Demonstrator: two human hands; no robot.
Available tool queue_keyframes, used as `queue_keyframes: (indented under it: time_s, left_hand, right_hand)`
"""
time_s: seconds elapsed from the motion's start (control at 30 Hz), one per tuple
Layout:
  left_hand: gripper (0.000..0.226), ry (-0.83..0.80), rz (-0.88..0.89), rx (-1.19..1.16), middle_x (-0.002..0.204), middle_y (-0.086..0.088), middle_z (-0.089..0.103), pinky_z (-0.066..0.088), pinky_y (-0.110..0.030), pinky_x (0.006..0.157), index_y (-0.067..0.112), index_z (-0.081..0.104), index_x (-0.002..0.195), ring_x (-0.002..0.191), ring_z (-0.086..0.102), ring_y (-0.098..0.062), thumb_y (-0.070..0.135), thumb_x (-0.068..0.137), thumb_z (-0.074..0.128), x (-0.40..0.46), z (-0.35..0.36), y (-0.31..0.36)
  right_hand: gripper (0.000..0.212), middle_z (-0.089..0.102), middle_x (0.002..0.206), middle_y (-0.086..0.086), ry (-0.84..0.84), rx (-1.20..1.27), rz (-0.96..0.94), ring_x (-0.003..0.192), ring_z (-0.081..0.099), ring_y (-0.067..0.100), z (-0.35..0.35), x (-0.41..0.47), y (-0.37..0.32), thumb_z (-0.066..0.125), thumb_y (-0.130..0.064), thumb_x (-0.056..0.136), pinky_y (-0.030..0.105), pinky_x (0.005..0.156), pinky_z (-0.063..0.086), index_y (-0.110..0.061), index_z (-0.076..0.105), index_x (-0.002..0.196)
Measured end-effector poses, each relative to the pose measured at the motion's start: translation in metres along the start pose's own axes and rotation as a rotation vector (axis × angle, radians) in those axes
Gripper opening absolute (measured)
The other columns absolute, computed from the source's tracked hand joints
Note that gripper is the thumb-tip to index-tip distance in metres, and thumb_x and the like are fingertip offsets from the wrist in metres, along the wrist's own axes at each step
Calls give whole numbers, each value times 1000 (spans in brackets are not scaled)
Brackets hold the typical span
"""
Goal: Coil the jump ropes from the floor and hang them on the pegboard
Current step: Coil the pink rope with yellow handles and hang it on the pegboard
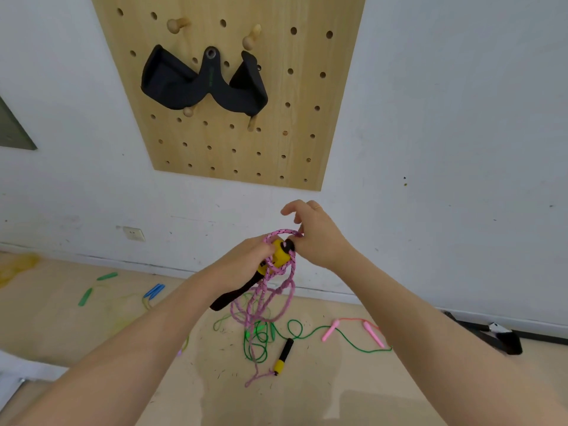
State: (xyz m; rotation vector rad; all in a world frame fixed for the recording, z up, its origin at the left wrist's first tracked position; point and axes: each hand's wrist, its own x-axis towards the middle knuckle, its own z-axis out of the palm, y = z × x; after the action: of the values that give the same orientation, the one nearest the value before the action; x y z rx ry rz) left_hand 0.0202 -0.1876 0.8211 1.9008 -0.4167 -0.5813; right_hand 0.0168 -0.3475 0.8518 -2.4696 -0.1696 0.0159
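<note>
My left hand (250, 256) grips the yellow-and-black handle (242, 290) of a pink braided jump rope (278, 290). Several loops of that rope wrap round the handle's yellow top and hang below it. My right hand (313, 238) pinches a pink loop just above the handle. The rope's other handle (284, 356) lies on the floor below, with the rope's tail trailing beside it. The wooden pegboard (270, 142) hangs on the wall above, with bare pegs (176, 24) near its top.
A black strap holder (184, 84) hangs on the pegboard. On the floor lie a green rope (310, 332), a rope with pink handles (330, 330), blue handles (154, 291), green handles (107, 276) and a yellow rope (18, 265). A black object (504, 338) lies by the right wall.
</note>
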Motion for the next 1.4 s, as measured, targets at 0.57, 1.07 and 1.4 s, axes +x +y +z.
queue_keyframes:
  time_s: [0.57,1.07,1.4]
  left_hand:
    - [52,201,-27,-218,134,2,41,32,-26,98,29,28,145,125,42,-17,15,95,30,-2,-2,5]
    - [32,434,-5,-149,80,-10,60,40,-29,71,7,58,79,73,54,-16,38,85,62,-4,-7,-4]
    - [12,629,280,545,96,-4,55,42,-34,71,8,55,84,82,54,-22,18,91,55,7,9,4]
  right_hand:
    - [26,60,78,1,-85,100,-163,69,54,13,10,-10,-2,44,-28,98,32,76,45,-10,62,102]
    - [19,68,81,5,307,142,-146,76,61,18,1,-6,5,55,-21,92,28,69,46,-7,68,94]
    - [17,49,55,-5,358,317,88,49,44,8,5,3,0,65,-18,81,15,47,35,-9,51,74]
